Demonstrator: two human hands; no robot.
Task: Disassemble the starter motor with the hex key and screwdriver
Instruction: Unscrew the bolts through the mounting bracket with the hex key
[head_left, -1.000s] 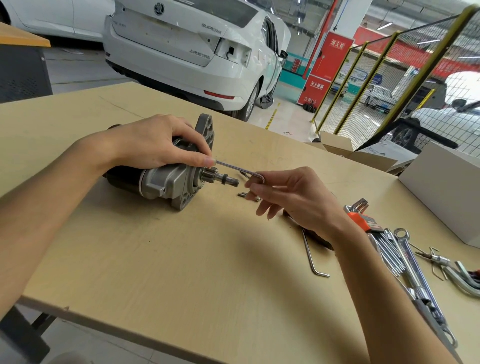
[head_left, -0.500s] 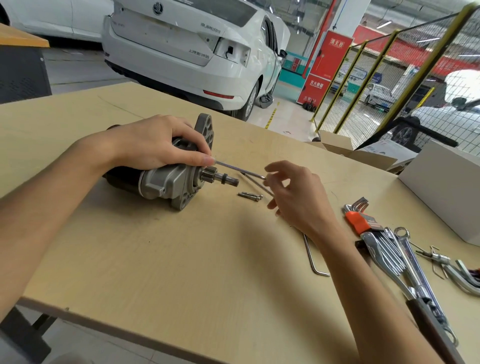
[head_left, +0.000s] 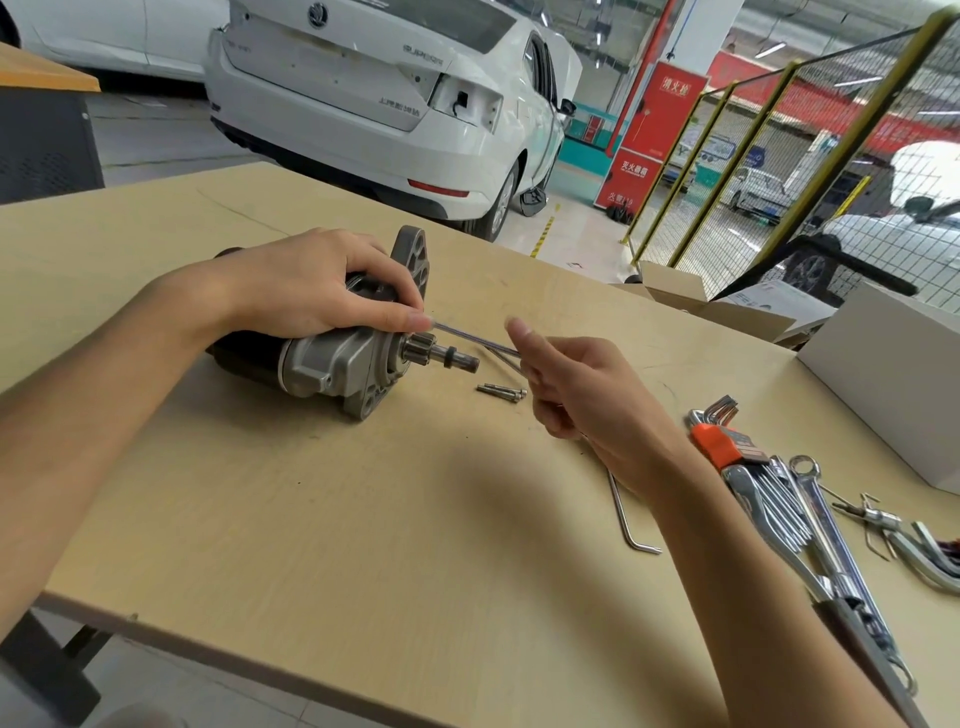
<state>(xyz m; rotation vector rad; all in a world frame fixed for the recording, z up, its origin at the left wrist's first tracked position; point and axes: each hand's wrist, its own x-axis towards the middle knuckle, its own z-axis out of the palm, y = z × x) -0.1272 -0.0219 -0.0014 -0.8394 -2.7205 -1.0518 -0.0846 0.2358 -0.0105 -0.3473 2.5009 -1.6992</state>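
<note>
The starter motor (head_left: 332, 364) lies on its side on the wooden table (head_left: 363, 545), its pinion shaft pointing right. My left hand (head_left: 311, 286) grips the motor from above, and its fingertips touch the near end of a thin hex key (head_left: 472, 340) at the housing. The key runs right, blurred, to my right hand (head_left: 587, 395), which pinches its far end with curled fingers while the index finger sticks up. Two removed bolts (head_left: 501, 391) lie on the table just below the key.
A second hex key (head_left: 623, 514) lies under my right forearm. A hex key set in an orange holder (head_left: 719, 441), several wrenches (head_left: 800, 509) and small pliers (head_left: 872, 517) lie at the right. A white box (head_left: 893, 364) and a cardboard box (head_left: 691, 301) stand behind them.
My right hand has shifted its fingers on the hex key's far end and raised its index finger. The key is now blurred. My left hand and the motor have stayed put.
</note>
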